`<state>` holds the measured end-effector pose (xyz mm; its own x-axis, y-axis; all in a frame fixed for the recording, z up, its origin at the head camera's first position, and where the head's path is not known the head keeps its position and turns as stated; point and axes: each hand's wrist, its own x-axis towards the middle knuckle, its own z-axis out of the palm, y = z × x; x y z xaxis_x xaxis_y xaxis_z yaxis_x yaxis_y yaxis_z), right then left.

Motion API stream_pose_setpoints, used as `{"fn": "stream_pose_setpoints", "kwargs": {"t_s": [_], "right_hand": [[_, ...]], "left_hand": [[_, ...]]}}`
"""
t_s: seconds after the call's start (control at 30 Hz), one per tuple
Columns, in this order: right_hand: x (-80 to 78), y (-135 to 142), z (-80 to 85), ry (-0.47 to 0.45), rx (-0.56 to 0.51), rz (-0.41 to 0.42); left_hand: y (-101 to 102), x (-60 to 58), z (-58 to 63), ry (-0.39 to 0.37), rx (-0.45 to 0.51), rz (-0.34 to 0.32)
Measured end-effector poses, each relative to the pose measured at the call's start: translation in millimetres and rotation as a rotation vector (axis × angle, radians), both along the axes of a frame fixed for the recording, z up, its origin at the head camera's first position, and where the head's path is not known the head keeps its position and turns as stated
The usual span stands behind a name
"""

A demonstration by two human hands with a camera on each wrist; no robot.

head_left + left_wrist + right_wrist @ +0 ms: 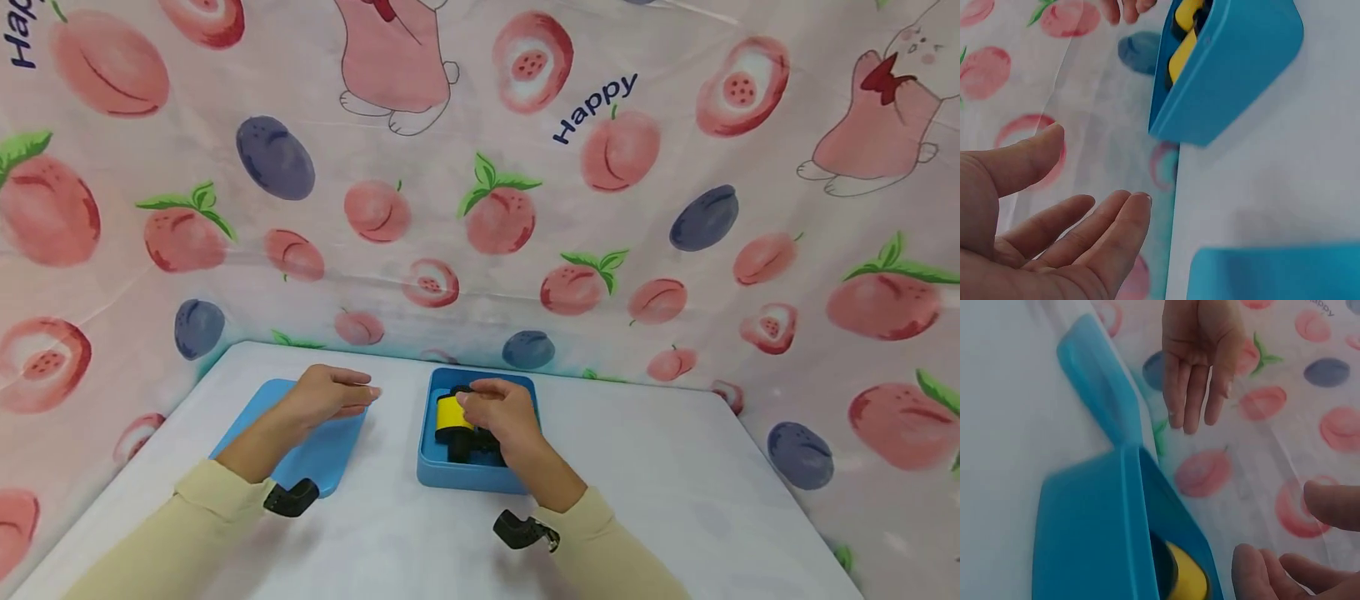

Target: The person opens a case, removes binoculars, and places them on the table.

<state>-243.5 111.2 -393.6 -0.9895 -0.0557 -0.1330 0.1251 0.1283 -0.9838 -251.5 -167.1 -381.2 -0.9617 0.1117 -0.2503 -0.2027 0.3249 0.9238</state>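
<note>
A blue box (472,477) stands uncovered on the white table. Inside it lies a yellow and black pair of binoculars (453,414), partly covered from the head camera by my right hand (506,412). That hand hovers over the box's right part; in the right wrist view its thumb (1338,503) stands apart from the fingers, with nothing between. To the left lies a flat blue lid (322,457). My left hand (326,396) is held above the lid's far end, fingers loosely extended and holding nothing. Two yellow barrels (1182,53) show inside the box in the left wrist view.
The white table (637,500) runs back to a hanging cloth (450,208) printed with peaches and rabbits. Black camera mounts (292,497) sit at both wrists, over the cream sleeves (217,508).
</note>
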Motion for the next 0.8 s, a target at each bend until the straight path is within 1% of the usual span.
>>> {"fn": "stream_pose_setpoints", "kwargs": {"t_s": [0.13, 0.27, 0.4, 0.5, 0.7, 0.8], "right_hand": [[-4.6, 20, -1.2, 0.036, 0.086, 0.008], [-7.6, 33, -3.6, 0.066, 0.196, -0.001], [-8.4, 35, -10.0, 0.120, 0.323, 0.067], [-8.9, 35, -13.2, 0.185, 0.417, 0.137], [-12.3, 41, -16.5, 0.291, 0.590, 0.195], [-16.4, 45, -19.6, 0.339, 0.700, 0.219]], "left_hand": [[27, -6.1, -2.2, -0.028, -0.014, 0.034], [49, -9.2, -7.9, -0.026, -0.073, 0.046], [64, -7.3, -15.9, -0.035, -0.132, 0.045], [70, -8.8, -20.3, -0.056, -0.118, 0.040], [77, -17.1, -28.2, -0.113, -0.008, 0.020], [79, -19.8, -33.6, -0.133, 0.008, 0.023]]}}
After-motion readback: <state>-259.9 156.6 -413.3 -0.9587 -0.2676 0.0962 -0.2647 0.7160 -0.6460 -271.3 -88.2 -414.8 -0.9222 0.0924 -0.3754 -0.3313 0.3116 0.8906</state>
